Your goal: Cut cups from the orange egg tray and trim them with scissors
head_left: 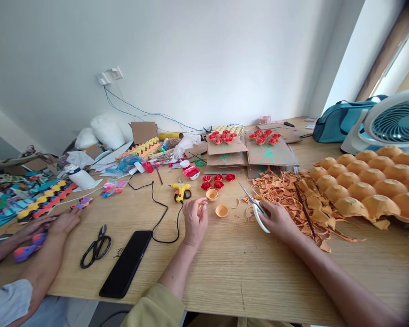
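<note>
My right hand (pixel 280 219) grips a pair of scissors (pixel 259 217) with white handles, its blades pointing up and left, beside a heap of orange egg-carton scraps (pixel 271 186). Fingers curled together, my left hand (pixel 195 221) is just left of two small orange paper cups. The farther orange cup (pixel 211 195) is close to its fingertips; the nearer orange cup (pixel 221 211) sits apart on the wooden table (pixel 221 272). What the left fingers pinch, if anything, is too small to make out. Several red paper flowers (pixel 218 185) stand just beyond the cups.
A yellow glue gun (pixel 180 192) with a black cord lies left of my hand. Nearer are a black phone (pixel 126 263) and black scissors (pixel 96 247). At far left, another person's hands (pixel 63 222) work. An orange egg tray (pixel 371 181) and white fan (pixel 391 120) stand right.
</note>
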A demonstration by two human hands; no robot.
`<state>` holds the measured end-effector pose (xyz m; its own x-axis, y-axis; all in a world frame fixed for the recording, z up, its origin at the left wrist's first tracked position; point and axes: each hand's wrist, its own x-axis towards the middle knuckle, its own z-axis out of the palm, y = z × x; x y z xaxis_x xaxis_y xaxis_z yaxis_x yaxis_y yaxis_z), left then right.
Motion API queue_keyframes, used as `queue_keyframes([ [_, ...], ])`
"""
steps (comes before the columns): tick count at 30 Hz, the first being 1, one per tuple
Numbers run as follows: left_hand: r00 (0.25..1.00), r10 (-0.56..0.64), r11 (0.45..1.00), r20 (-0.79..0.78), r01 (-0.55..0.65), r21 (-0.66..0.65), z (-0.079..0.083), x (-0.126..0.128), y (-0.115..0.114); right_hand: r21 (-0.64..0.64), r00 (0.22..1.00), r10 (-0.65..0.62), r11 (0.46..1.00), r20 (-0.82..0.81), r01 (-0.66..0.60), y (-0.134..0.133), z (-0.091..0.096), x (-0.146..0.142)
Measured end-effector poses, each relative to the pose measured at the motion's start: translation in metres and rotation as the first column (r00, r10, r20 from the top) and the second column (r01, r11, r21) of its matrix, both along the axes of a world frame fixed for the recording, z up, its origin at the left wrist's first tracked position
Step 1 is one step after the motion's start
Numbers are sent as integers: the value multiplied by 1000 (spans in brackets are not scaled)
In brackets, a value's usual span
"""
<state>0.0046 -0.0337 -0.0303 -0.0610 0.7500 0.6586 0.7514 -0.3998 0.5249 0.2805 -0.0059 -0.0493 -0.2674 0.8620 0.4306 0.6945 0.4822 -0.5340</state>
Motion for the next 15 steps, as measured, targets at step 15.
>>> queue_keyframes([
  [15,912,-24,1000,409,29,-5,4,-13,1,50,978,-38,998,204,29,-2,-13,3],
])
